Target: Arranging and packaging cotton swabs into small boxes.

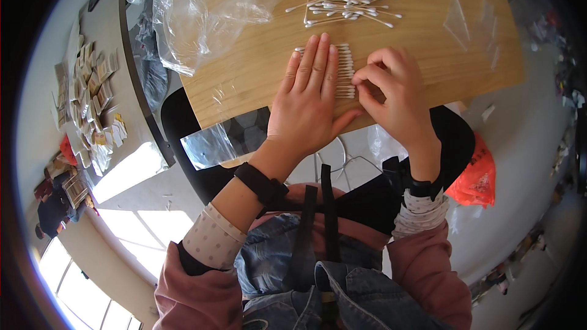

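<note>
A row of cotton swabs (344,68) lies side by side on the wooden table (244,79), white tips lined up on the right. Flat across the row's left part rests my left hand (307,95), fingers stretched out and thumb apart; it hides much of the swabs. At the right-hand tips, my right hand (394,88) has its thumb and index finger pinched together. Whether a swab sits between those fingertips cannot be made out. Beyond my hands lies a loose pile of cotton swabs (351,6), pointing in mixed directions.
Crumpled clear plastic (189,18) covers the table's far left. Small clear film pieces (458,21) lie at the right. A plastic bag (208,146) hangs by the near edge. Left, another table holds several packs (92,88). A red bag (477,174) is at the lower right.
</note>
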`<state>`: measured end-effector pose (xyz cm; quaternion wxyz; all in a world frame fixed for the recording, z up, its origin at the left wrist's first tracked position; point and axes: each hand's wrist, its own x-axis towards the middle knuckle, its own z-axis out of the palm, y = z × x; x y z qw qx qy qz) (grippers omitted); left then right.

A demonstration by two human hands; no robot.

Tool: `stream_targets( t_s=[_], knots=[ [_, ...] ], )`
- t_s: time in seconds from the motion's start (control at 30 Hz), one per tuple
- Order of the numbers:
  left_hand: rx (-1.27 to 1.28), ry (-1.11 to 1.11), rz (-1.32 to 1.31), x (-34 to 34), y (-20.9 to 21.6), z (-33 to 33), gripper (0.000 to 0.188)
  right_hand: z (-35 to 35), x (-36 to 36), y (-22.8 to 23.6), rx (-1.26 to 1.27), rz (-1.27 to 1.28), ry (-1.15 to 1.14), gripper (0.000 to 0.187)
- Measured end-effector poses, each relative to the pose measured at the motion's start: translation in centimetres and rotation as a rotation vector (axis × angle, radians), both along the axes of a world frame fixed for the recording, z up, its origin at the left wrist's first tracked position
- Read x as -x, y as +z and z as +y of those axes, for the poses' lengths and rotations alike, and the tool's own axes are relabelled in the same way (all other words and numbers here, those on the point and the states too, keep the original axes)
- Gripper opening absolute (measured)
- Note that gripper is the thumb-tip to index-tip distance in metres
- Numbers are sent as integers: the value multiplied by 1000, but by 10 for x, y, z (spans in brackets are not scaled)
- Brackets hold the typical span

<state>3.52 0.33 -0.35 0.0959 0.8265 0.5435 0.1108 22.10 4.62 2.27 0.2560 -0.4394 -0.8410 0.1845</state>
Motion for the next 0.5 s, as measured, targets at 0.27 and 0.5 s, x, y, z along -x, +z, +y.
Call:
stream_targets(
  t_s=[0.27,0.5],
  knots=[
    [-35,-10,-27,-5,-3,1,95,15,-14,17,-110,-350,144,13],
    [-7,5,-64,2,-3,-3,102,-74,-162,84,146,-654,-496,10]
  ],
)
